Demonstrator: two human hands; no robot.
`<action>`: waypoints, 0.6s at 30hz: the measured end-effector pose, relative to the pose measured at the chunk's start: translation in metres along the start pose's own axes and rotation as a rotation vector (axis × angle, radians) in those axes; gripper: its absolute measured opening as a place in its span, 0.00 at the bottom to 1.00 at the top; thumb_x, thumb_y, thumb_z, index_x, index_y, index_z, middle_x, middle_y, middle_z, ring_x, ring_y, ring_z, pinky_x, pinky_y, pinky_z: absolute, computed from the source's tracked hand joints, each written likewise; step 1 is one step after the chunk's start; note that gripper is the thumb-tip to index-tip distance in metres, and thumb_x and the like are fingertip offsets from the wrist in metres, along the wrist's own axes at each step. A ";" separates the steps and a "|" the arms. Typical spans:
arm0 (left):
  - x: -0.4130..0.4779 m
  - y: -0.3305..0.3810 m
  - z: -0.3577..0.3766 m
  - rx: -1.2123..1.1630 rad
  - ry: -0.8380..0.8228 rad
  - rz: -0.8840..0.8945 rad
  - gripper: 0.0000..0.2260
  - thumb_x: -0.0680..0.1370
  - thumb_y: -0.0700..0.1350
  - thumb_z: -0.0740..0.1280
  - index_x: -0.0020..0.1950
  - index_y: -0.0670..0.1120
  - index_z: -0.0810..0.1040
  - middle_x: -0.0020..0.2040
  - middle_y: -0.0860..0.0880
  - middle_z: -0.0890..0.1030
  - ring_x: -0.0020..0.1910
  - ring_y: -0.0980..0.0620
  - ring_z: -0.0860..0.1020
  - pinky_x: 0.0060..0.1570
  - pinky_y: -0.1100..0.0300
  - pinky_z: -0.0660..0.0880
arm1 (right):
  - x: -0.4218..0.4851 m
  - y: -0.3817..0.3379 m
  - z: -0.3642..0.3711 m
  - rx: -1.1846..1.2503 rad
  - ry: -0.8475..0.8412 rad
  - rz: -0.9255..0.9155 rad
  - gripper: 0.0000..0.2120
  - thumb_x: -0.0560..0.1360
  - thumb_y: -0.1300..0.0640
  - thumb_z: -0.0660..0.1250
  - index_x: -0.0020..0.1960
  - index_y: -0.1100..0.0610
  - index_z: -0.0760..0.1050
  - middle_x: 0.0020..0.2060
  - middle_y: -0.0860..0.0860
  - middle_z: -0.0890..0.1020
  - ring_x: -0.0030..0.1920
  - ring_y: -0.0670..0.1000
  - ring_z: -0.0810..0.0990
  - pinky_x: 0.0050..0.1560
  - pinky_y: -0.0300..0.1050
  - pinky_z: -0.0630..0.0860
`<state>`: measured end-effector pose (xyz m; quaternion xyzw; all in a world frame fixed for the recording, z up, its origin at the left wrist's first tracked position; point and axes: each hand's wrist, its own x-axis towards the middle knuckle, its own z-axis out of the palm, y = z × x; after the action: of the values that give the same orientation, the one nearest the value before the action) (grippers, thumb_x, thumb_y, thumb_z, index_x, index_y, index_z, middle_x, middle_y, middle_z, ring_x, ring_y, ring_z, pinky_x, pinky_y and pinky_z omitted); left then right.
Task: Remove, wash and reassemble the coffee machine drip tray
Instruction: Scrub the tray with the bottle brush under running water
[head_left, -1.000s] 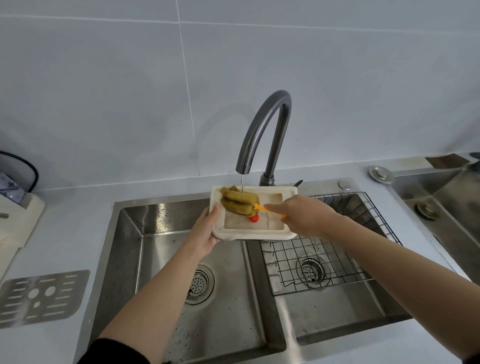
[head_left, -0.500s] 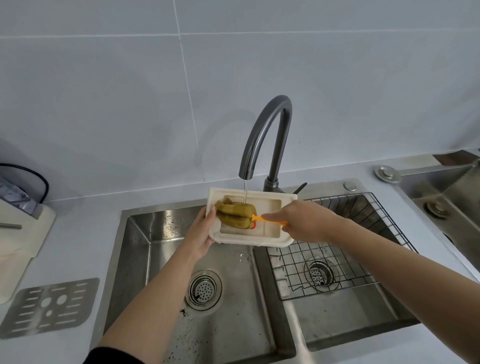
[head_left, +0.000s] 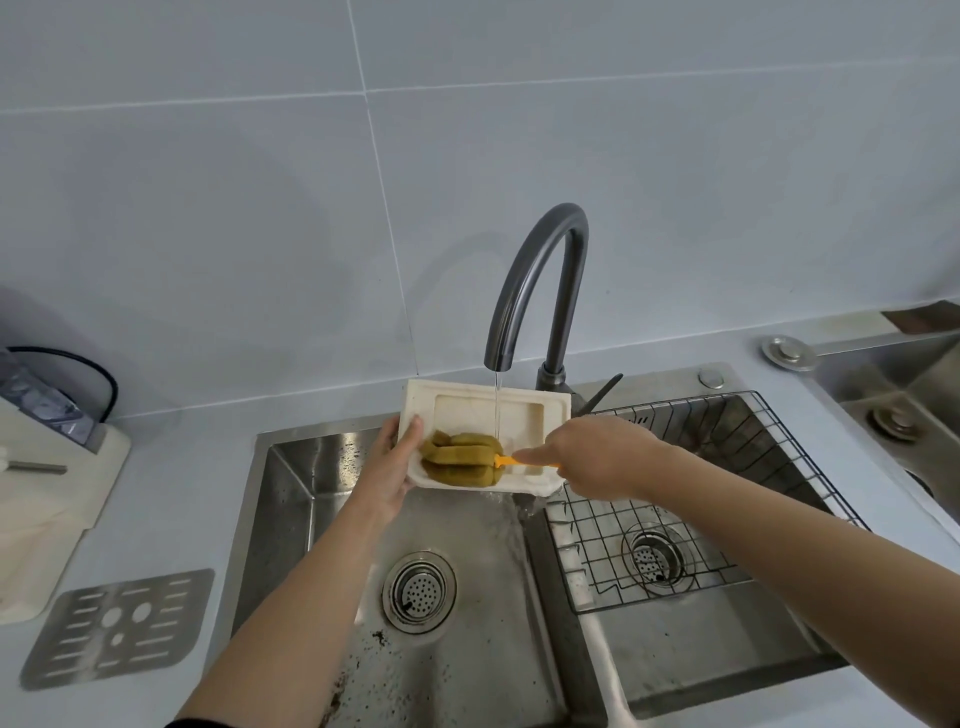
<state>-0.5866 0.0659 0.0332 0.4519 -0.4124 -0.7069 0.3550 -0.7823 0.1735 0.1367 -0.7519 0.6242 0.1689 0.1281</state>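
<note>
A pale grey countertop (head_left: 171, 467) is running along the tiled wall. A slotted metal plate (head_left: 117, 626) is lying flat on it at the near left, just beside the left rim of the double sink (head_left: 248, 519), which is sitting sunk into the counter. Close behind the plate, a cream-coloured appliance (head_left: 47, 509) is resting on the counter, partly cut off by the left edge. Towards the right, a round metal cap (head_left: 789, 352) is sitting on the counter, near a second steel basin (head_left: 893, 395)
</note>
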 end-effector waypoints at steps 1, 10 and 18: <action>0.000 0.001 -0.001 -0.010 0.023 -0.007 0.17 0.78 0.47 0.61 0.66 0.45 0.68 0.54 0.46 0.78 0.52 0.45 0.78 0.51 0.49 0.76 | 0.001 0.000 -0.002 -0.030 -0.001 -0.008 0.31 0.76 0.65 0.55 0.74 0.42 0.56 0.62 0.54 0.75 0.61 0.57 0.74 0.55 0.50 0.75; 0.000 0.009 -0.014 0.036 0.124 0.003 0.12 0.77 0.48 0.63 0.59 0.47 0.71 0.56 0.45 0.77 0.48 0.47 0.78 0.46 0.51 0.77 | 0.011 0.014 -0.001 -0.096 0.020 -0.004 0.35 0.74 0.67 0.54 0.72 0.37 0.55 0.62 0.50 0.76 0.57 0.56 0.77 0.43 0.48 0.75; 0.001 0.011 -0.027 0.041 0.137 -0.040 0.20 0.76 0.49 0.64 0.66 0.44 0.69 0.61 0.41 0.76 0.56 0.41 0.77 0.55 0.43 0.75 | 0.023 0.019 0.005 -0.086 0.047 -0.012 0.35 0.74 0.67 0.54 0.72 0.36 0.55 0.54 0.50 0.78 0.50 0.54 0.78 0.30 0.43 0.65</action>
<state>-0.5601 0.0535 0.0362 0.5146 -0.3925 -0.6727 0.3585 -0.7983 0.1516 0.1229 -0.7641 0.6148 0.1772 0.0823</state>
